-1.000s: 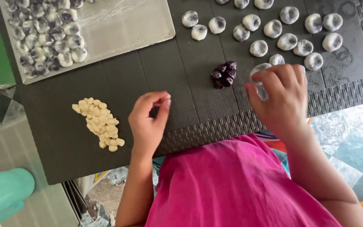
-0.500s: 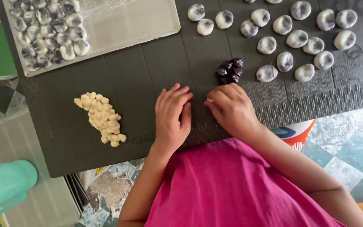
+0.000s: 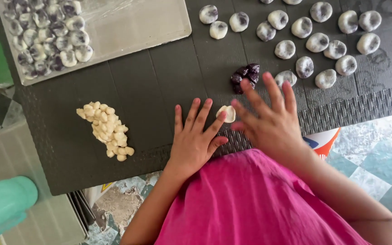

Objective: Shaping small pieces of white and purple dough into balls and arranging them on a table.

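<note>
Teal thing (image 3: 3, 204): it sits at 8 o'clock, off the dark surface (image 3: 159, 81), at the far left edge of the view.
Tray (image 3: 137, 25): a pale flat tray lies at 11 o'clock on the surface. Its left part is packed with small round balls (image 3: 48, 34), white with dark spots.
Pale bits (image 3: 106, 129): a small heap of cream-coloured bits lies at 9 o'clock on the surface, well apart from the hands.
Left hand (image 3: 193, 138): it lies flat on the surface near the front edge, fingers spread wide and pointing to 12 o'clock. It holds nothing. Its first finger touches the dough piece.
Dough piece (image 3: 227, 113): a small flat white round lies on the surface near the middle of the view, right between the two hands.
Dark lumps (image 3: 246, 75): a little pile of dark purple lumps sits at 12 o'clock from the dough piece, near the right hand's fingertips (image 3: 243, 84).
Right hand (image 3: 268, 122): it is open wide, fingers spread and pointing to 11 o'clock. It holds nothing. Its thumb is just beside the dough piece.
Filled rounds (image 3: 316, 34): many white rounds with dark middles lie in loose rows at 1 o'clock on the surface, beyond the right hand.
Pink shirt (image 3: 259, 204): it fills the view at 6 o'clock.
Tiled floor (image 3: 377, 154): it shows at 4 o'clock, past the surface's edge.
</note>
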